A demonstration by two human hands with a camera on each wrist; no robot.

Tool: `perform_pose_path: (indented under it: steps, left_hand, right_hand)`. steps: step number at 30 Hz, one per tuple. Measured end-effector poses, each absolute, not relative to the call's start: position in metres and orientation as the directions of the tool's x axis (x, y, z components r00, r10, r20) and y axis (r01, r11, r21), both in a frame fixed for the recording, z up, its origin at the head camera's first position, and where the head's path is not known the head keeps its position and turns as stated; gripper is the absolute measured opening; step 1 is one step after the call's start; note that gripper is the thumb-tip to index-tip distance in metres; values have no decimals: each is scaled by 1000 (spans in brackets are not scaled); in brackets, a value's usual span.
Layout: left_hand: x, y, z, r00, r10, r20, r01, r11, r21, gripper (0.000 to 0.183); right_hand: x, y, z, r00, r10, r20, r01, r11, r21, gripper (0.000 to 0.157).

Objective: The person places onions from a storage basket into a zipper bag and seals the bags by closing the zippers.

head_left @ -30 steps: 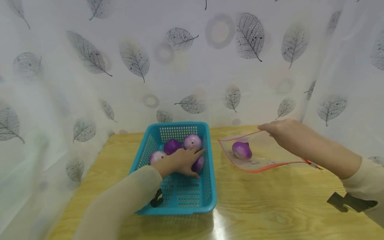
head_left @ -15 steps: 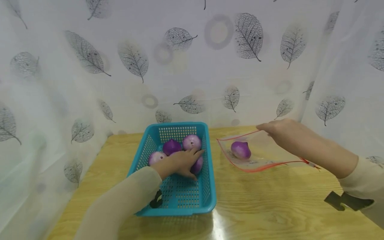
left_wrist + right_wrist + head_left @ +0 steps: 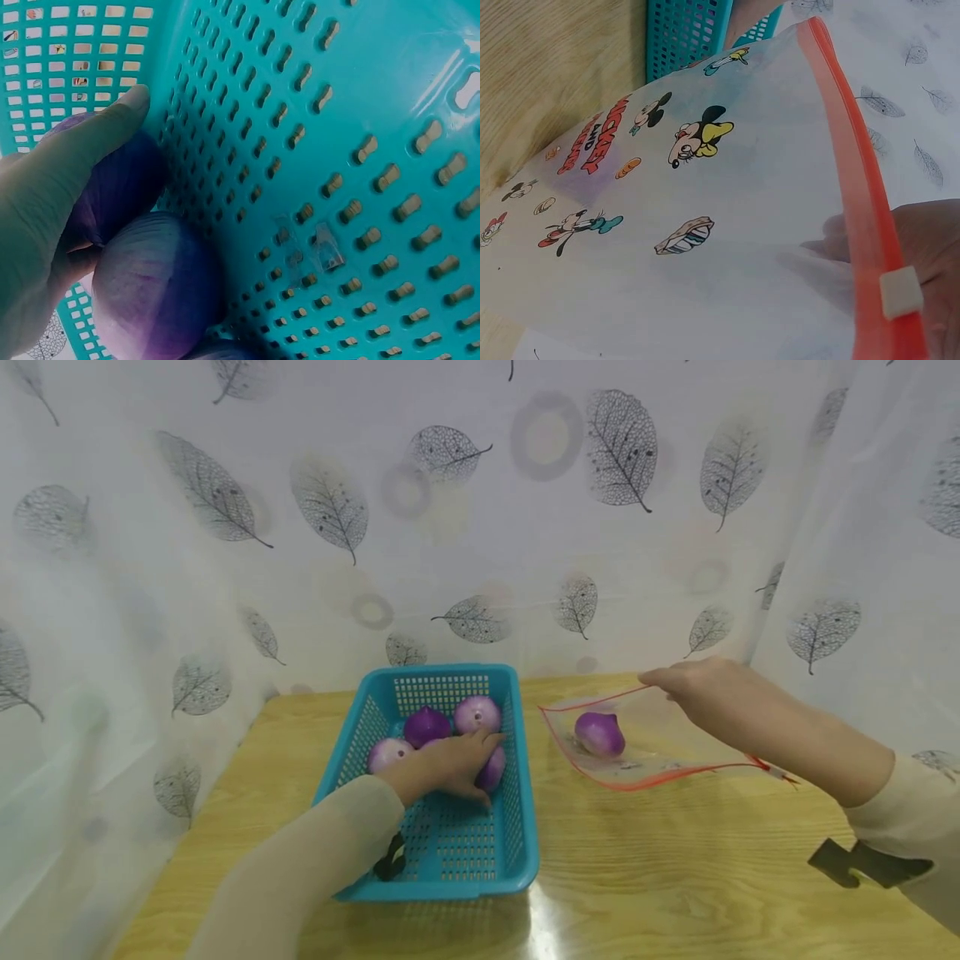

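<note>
Onions (image 3: 427, 727) lay in the basket (image 3: 420, 889), one held by the left grip (image 3: 453, 767). The right grip (image 3: 701, 689) held the bag (image 3: 757, 202), another onion (image 3: 600, 735) inside

Purple onion (image 3: 600, 734) inside open bag (image 3: 639, 786).

White leaf-print curtain (image 3: 480, 543), yellowish wood-grain tabletop (image 3: 660, 860)

Head view: left hand (image 3: 450, 767) hides much of grasped onion (image 3: 492, 768); pale onion (image 3: 432, 743) behind hand shows only sliver. Left sleeve (image 3: 300, 860) cut off by bottom edge, right sleeve (image 3: 903, 806) by right edge. Left wrist view: lowest onion (image 3: 225, 350) nearly all below frame. Right wrist view: zip (image 3: 862, 187) covers part of right hand (image 3: 930, 247); bagged onion (image 3: 600, 734) only faint purple blur; bag (image 3: 757, 307) cut off at left.
</note>
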State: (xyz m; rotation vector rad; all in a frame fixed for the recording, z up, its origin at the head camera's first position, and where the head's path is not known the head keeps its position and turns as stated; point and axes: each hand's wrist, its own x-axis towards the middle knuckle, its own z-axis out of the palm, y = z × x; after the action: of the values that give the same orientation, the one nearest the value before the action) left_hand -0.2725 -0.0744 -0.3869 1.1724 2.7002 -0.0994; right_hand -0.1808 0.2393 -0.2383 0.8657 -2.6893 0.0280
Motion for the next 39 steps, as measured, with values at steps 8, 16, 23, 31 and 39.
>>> perform_pose_path:
  steps: [8, 16, 23, 31, 39]
  left_hand:
    - [-274, -77, -387, -648, 738, -190, 746, 665, 39, 104]
    - [-277, -81, -390, -628, 762, -161, 764, 642, 60, 103]
    - [-280, -80, -384, -628, 763, -152, 769, 639, 33, 99]
    - [-280, -80, -377, -593, 804, -49, 801, 582, -138, 90]
    - [-277, -89, -369, -488, 871, 56, 828, 483, -286, 84]
  right_hand:
    - [-181, 240, -239, -756, -571, 322, -578, 812, 82, 38]
    - [-181, 240, -241, -756, -572, 318, -579, 811, 82, 36]
    - [-181, 241, -241, -747, -578, 330, -583, 807, 93, 36]
    - [-181, 240, -241, -752, -571, 329, -581, 810, 77, 37]
    - [-182, 240, -240, -750, -574, 329, -585, 807, 78, 37]
